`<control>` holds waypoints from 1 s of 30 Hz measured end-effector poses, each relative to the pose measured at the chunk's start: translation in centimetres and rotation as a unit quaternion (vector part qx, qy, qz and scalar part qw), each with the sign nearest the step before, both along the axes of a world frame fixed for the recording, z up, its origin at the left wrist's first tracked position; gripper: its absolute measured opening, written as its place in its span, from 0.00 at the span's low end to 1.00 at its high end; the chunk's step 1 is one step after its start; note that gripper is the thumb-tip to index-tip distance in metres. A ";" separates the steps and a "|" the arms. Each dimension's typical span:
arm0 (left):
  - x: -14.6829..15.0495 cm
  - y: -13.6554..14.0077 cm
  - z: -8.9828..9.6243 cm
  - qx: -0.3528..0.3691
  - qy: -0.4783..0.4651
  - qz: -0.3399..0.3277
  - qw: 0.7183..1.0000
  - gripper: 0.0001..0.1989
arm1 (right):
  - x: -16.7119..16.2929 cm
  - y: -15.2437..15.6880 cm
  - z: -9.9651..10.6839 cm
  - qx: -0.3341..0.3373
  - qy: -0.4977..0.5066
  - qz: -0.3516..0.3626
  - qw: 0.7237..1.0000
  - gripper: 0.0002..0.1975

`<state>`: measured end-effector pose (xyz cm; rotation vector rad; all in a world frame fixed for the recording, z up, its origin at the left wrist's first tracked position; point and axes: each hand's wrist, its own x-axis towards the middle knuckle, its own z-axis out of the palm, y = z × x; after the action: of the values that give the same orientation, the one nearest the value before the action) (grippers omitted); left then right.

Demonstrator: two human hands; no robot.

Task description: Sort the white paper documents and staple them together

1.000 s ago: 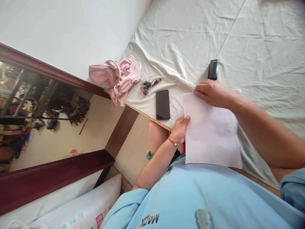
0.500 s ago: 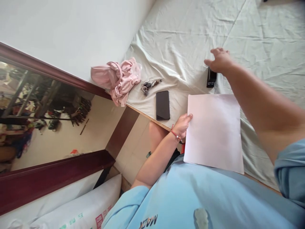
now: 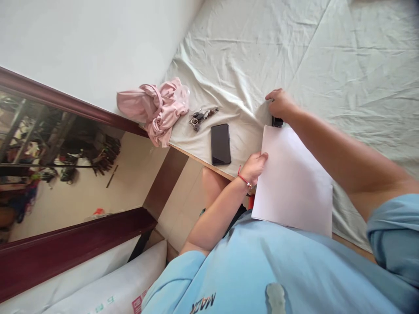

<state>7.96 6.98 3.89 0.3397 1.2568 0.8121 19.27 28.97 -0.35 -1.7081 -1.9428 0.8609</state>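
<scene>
at the wrinkled pale cloth [image 3: 343,87], the left hand [image 3: 254,168] is pinching white paper [image 3: 294,183] by its edge, while the right hand [image 3: 282,105], curled, is gripping a black stapler [image 3: 277,122].

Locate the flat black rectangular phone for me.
In the head view, the phone lies on pale wrinkled cloth, left of the white rectangular paper, between the metal keys and left hand.

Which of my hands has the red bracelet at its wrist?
Your left hand, the one gripping the edge of the white paper. The right hand, at the black object, shows a bare wrist.
</scene>
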 end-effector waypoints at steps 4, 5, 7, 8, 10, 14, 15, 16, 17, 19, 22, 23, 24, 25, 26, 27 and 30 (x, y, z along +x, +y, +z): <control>0.4 0.6 0.3 -0.023 0.018 -0.010 1.000 0.08 | 0.2 0.4 -0.6 0.021 -0.013 0.008 1.000 0.15; 0.4 0.7 0.3 -0.025 0.022 -0.011 0.999 0.08 | 0.1 0.3 -0.7 0.021 -0.021 0.008 1.000 0.16; 0.4 0.7 0.2 -0.026 0.026 -0.011 0.999 0.07 | -0.1 -0.1 -0.6 0.018 -0.044 0.004 0.999 0.17; 0.4 0.7 0.1 -0.026 0.027 -0.010 0.999 0.06 | -0.1 -0.5 -0.5 0.017 -0.054 0.002 0.998 0.18; 0.3 0.6 -0.2 -0.025 0.031 -0.006 0.999 0.07 | -0.3 -1.3 -0.2 0.022 -0.064 -0.006 0.998 0.20; 0.5 0.7 -0.3 -0.031 0.033 -0.005 0.999 0.06 | -0.4 -2.9 0.4 0.053 -0.059 -0.038 0.996 0.19; 0.6 0.8 -0.2 -0.035 0.033 -0.005 0.999 0.06 | -0.4 -3.1 0.6 0.059 -0.060 -0.040 0.996 0.19; 0.7 0.8 -0.1 -0.038 0.034 -0.005 0.999 0.06 | -0.5 -3.3 0.8 0.059 -0.065 -0.040 0.995 0.19; 0.8 0.8 0.0 -0.041 0.036 -0.003 0.998 0.07 | -0.5 -3.5 1.0 0.055 -0.071 -0.038 0.995 0.19; 0.9 0.8 0.4 -0.043 0.044 0.002 0.998 0.07 | -0.6 -3.6 1.5 0.042 -0.082 -0.040 0.995 0.19; 0.9 0.8 0.6 -0.040 0.049 0.000 0.998 0.08 | -0.6 -3.5 2.1 0.015 -0.085 -0.041 0.995 0.20; 0.9 0.8 0.7 -0.039 0.046 -0.004 0.998 0.09 | -0.6 -3.4 2.2 0.008 -0.084 -0.038 0.996 0.20; 0.8 0.8 0.6 -0.039 0.041 -0.009 0.998 0.09 | -0.6 -3.2 2.3 0.001 -0.084 -0.036 0.996 0.20; 0.7 0.8 0.6 -0.038 0.036 -0.013 0.999 0.09 | -0.6 -3.1 2.3 -0.006 -0.086 -0.034 0.996 0.20; 0.7 0.8 0.5 -0.036 0.033 -0.016 0.999 0.09 | -0.5 -2.9 2.3 -0.012 -0.088 -0.034 0.995 0.19; 0.6 0.8 0.4 -0.035 0.032 -0.018 0.999 0.08 | -0.4 -2.7 2.3 -0.018 -0.088 -0.035 0.995 0.19; 0.5 0.8 0.2 -0.027 0.035 -0.018 0.999 0.08 | -0.2 -2.1 2.0 -0.029 -0.067 -0.039 0.997 0.17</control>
<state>8.48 7.78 4.04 0.3488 1.3329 0.7392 19.02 26.87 1.67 -1.9067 -1.9388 0.8007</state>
